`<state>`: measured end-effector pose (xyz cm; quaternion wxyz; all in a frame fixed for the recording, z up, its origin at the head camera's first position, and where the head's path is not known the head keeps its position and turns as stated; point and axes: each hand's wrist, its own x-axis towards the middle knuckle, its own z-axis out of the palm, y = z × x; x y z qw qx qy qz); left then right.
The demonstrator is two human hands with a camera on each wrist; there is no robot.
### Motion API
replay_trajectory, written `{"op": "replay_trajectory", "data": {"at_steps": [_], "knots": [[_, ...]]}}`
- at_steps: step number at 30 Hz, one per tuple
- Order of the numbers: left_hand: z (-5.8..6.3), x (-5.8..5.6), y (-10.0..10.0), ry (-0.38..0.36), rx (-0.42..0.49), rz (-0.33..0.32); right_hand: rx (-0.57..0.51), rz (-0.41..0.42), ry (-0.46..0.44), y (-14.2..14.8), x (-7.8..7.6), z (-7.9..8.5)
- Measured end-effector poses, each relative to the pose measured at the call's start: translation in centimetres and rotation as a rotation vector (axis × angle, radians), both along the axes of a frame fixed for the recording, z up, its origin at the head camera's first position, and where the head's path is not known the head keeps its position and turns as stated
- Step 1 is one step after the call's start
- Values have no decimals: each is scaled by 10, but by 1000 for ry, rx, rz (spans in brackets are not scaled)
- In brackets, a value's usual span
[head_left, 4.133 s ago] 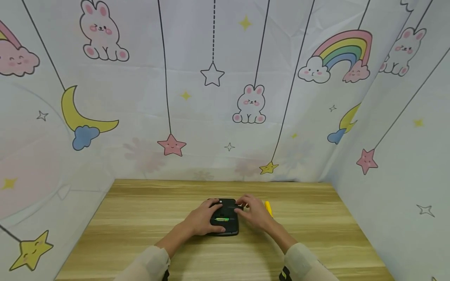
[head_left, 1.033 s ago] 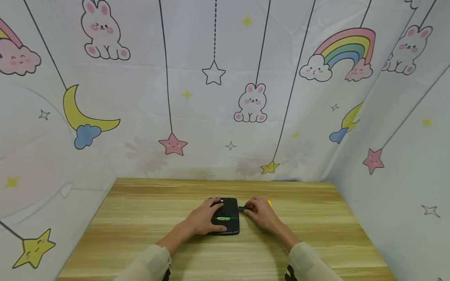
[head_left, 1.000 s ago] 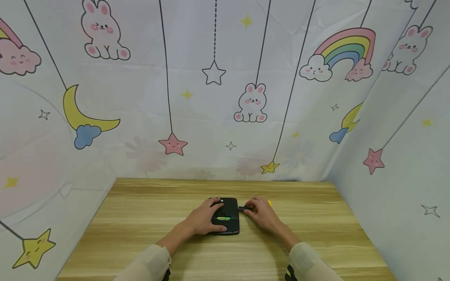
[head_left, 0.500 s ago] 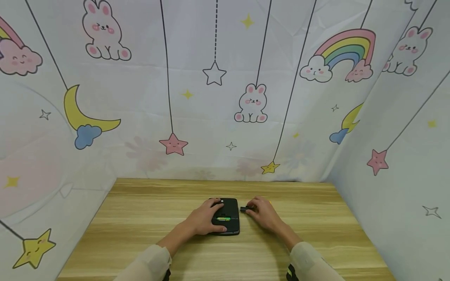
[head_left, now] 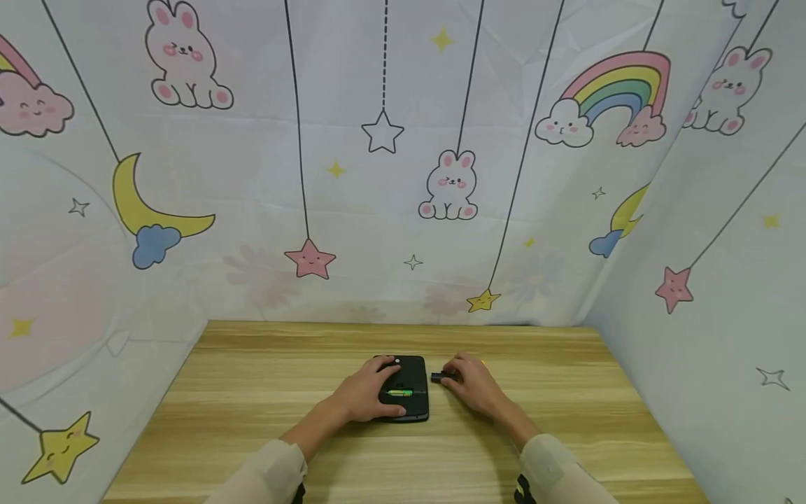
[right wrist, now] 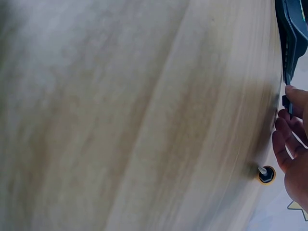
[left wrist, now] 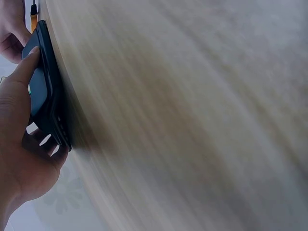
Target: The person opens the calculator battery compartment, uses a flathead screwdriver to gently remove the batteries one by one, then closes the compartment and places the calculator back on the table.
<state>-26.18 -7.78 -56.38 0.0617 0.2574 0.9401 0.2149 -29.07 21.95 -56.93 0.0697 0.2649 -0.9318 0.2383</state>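
Note:
A flat black device, which looks like a calculator lying face down, rests on the wooden table. In its back a green battery lies in an uncovered slot. My left hand grips the device from the left, thumb near its front edge and fingers toward the far end; in the left wrist view the fingers bend at its edge. Just right of the device, my right hand pinches a small flat black battery cover between thumb and fingers. A small gap separates this piece from the device in the head view.
A yellow screwdriver lies beside my right hand, metal tip showing in the right wrist view; the hand mostly hides it in the head view. White printed cloth stands along the table's back and sides.
My right hand has drawn the black cover away from the device's right edge, moving rightward, and now covers most of the screwdriver. My left hand and the device stay in place.

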Motion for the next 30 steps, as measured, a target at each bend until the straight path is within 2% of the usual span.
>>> {"op": "replay_trajectory", "data": {"at_steps": [8, 19, 30], "knots": [[1, 4, 0, -9, 13, -3, 21, -4, -31, -1, 2, 0], [2, 1, -1, -3, 18, -8, 34, 13, -29, 0, -2, 0], [0, 0, -1, 1, 10, -7, 0, 57, 6, 2, -2, -1]]}}
